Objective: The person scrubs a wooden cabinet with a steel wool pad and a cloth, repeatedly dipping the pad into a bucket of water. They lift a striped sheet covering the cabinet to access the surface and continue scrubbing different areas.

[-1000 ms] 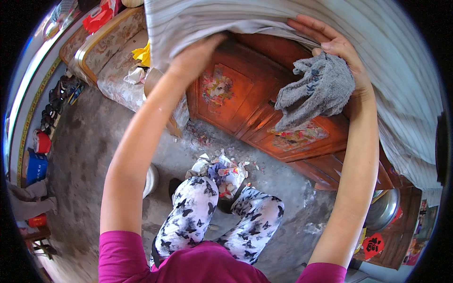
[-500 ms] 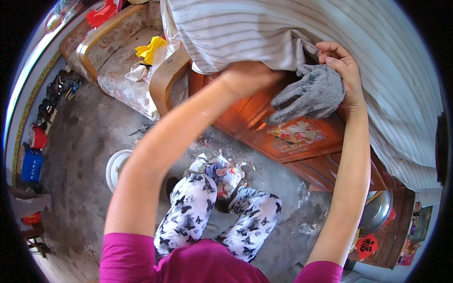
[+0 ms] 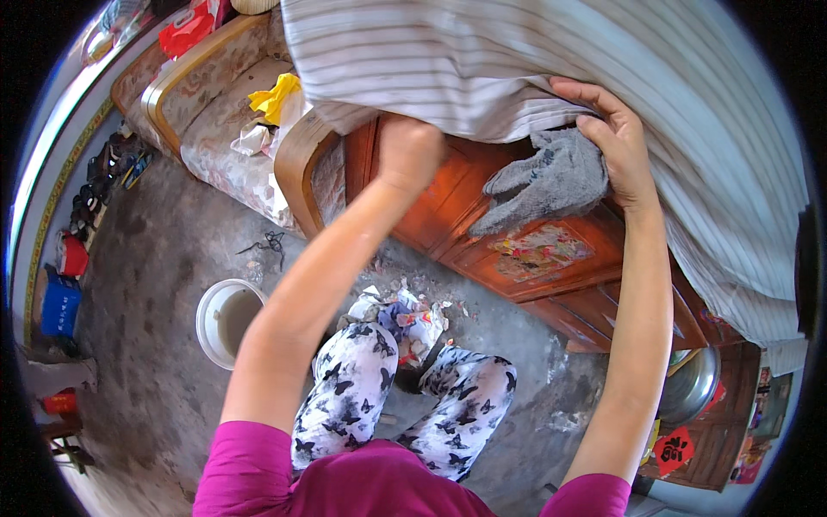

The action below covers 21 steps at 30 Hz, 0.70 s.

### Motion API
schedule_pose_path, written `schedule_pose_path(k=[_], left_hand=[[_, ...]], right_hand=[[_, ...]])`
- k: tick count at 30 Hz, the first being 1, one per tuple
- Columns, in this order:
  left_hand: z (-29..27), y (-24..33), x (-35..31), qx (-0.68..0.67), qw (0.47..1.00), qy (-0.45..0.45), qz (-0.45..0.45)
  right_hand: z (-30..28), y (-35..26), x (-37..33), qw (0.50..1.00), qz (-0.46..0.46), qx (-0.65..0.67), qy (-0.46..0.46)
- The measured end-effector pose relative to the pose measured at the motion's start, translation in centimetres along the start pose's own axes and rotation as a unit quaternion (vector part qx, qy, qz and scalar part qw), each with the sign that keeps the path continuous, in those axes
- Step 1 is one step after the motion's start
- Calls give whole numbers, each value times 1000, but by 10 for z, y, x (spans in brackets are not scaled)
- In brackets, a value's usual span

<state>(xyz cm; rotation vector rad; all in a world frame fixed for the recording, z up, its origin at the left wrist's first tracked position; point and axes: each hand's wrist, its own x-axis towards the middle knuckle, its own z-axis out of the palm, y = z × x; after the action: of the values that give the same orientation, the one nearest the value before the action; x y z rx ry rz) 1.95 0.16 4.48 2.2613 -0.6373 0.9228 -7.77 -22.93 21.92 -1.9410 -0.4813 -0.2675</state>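
Observation:
My right hand (image 3: 616, 142) has its thumb and fingers at the striped cloth's edge, and a grey rag (image 3: 551, 181) hangs bunched from its grip. The white striped cloth (image 3: 413, 65) drapes over the top of a reddish-brown wooden cabinet (image 3: 457, 207). My left hand (image 3: 413, 153), slightly blurred, is curled like a fist at the cloth's lower edge, in front of the cabinet. Whatever it may hold is hidden. A worn, colourful picture panel (image 3: 543, 250) shows on the cabinet front below the rag.
Left of the cabinet stands a floral sofa (image 3: 228, 112) with a yellow bag (image 3: 276, 97) on it. A white bucket (image 3: 207, 323) of cloudy liquid sits on the concrete floor (image 3: 164, 258). Crumpled litter (image 3: 401, 312) lies by my knees. A metal basin (image 3: 692, 388) is at the right.
My left hand has moved left along the cloth's edge, out from under the fabric. More of the cabinet front shows. The right hand and the rag have shifted slightly left.

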Motion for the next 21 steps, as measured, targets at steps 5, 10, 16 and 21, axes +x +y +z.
schedule_pose_path(k=[5,10,16,21], left_hand=[[26,103,18,-81,978,100,164],[-1,63,14,-90,982,-42,159],[-109,21,80,-245,948,-122,-163],[-160,-25,138,-465,799,-337,-178]], right_hand=[[-12,-3,-10,1000,18,-22,11],[-13,5,-22,989,-18,-138,55],[15,57,-64,798,-334,-433,254],[42,97,-73,714,-334,-613,64]])
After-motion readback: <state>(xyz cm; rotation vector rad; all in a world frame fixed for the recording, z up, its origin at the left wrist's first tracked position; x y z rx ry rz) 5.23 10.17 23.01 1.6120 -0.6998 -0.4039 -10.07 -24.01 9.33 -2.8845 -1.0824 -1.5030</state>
